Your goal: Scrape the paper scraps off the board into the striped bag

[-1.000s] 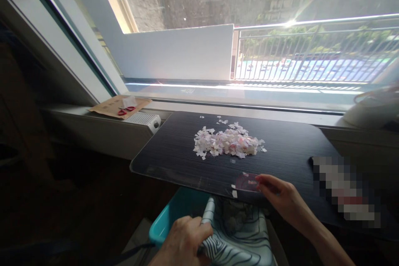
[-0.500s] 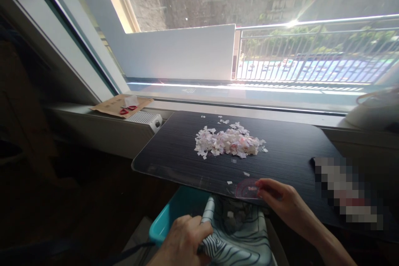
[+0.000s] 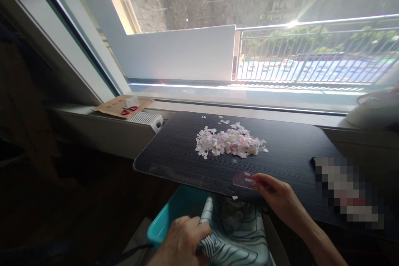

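My right hand (image 3: 274,193) pinches a clear pink protractor (image 3: 242,180) by one end, low over the front edge of the black table (image 3: 168,153). A small paper scrap (image 3: 235,197) is at that edge, just above the opening of a pale bag (image 3: 240,241) with dark wavy lines. My left hand (image 3: 185,239) is closed on the bag's left rim. Paper bits show dimly inside the bag. Beyond the protractor, a heap of cut paper pieces (image 3: 229,141) lies on the table.
A teal bin (image 3: 158,226) stands below the table, left of the bag. On the sill at left lie red-handled scissors (image 3: 129,110) on a brown envelope (image 3: 109,106), beside a white radiator (image 3: 145,119). A blurred-out flat object (image 3: 346,191) rests at the table's right.
My right hand and the protractor have moved slightly up and left, away from the edge. A loose scrap has shifted forward to the edge. My left hand keeps its hold on the bag.
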A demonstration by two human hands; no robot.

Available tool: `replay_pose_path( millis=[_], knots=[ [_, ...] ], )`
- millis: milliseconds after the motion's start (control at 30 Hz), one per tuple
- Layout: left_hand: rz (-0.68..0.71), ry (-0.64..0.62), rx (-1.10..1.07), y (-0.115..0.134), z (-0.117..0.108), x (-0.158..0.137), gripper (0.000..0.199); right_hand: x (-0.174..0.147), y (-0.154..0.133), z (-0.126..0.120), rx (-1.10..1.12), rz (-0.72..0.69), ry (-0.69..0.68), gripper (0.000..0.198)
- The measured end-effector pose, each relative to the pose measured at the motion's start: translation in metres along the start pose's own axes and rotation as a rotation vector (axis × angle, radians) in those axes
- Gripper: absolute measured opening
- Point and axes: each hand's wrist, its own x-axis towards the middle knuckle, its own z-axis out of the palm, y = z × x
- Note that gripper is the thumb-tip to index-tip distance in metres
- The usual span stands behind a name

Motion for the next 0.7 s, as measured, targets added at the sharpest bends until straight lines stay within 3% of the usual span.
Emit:
replay_pose_path(
  millis=[167, 300, 433, 567, 700],
  knots=[
    [0.056, 0.045, 0.061, -0.004, 0.009, -0.004, 0.02, -0.018, 0.005, -0.006, -0.013, -0.006, -0.069, 0.027],
    [0.286, 0.132, 0.202, -0.004, 0.024, -0.003, 0.013, -0.022, 0.014, -0.021, 0.016, 0.024, 0.1, 0.029],
    [0.491, 0.215, 0.366, 0.005, 0.036, 0.005, 0.013, -0.006, 0.021, -0.029, -0.061, 0.067, 0.256, 0.032],
    [0.548, 0.246, 0.449, 0.008, 0.048, 0.015, 0.011, 0.006, 0.025, -0.026, -0.103, 0.054, 0.24, 0.032],
    [0.508, 0.265, 0.433, 0.002, 0.063, 0.023, 0.015, 0.008, 0.026, -0.022, -0.076, 0.041, 0.16, 0.03]
  ],
)
